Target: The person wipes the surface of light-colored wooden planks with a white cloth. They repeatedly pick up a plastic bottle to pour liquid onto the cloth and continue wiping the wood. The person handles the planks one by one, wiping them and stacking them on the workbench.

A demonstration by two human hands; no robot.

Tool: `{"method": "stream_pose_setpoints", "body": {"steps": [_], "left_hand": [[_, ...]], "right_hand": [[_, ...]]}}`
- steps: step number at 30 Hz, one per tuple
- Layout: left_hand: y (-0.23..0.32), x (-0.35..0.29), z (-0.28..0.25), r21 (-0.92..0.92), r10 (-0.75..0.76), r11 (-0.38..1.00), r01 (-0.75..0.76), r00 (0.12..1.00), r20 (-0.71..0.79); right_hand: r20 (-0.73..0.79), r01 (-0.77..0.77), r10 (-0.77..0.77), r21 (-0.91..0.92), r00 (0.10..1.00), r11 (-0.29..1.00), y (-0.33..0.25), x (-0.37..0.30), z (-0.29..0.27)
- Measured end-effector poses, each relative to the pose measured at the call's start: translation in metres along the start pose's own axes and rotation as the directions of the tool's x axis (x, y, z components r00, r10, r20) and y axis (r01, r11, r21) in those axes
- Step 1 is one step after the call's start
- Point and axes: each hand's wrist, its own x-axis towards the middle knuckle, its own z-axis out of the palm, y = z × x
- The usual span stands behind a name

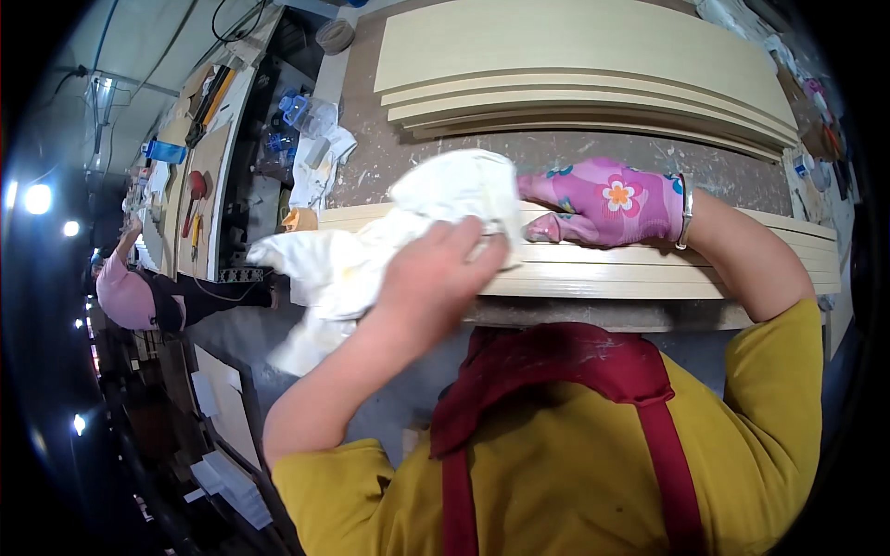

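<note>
A crumpled white cloth (362, 252) hangs in front of me, over the left end of a row of pale, narrow boards (593, 278). My bare left hand (445, 269) is closed on it, slightly blurred, its fingers curled into the folds. To the right, my right hand (612, 204) wears a pink flowered glove and sits low over the boards. Its thumb stands apart from the fingers, which point left at the cloth's edge. The cloth hides some of those fingertips, and I see nothing between thumb and fingers.
Wide pale panels (575, 46) lie stacked at the far side of the worn brown bench (362, 120). Plastic bottles (301, 116) and a roll of tape (335, 36) lie at its left. Another person in pink (127, 298) stands at far left, beside a bench with tools.
</note>
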Motion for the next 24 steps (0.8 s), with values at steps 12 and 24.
{"method": "stream_pose_setpoints", "body": {"steps": [12, 24], "left_hand": [[-0.026, 0.005, 0.001, 0.029, -0.126, 0.991, 0.127, 0.992, -0.017], [-0.029, -0.004, 0.006, 0.008, -0.281, 0.959, 0.282, 0.957, -0.078]], "right_hand": [[-0.105, 0.052, -0.060, -0.075, 0.993, 0.996, 0.012, 0.003, -0.004], [-0.068, 0.004, -0.010, -0.091, 0.998, 0.996, 0.009, 0.001, 0.000]]}}
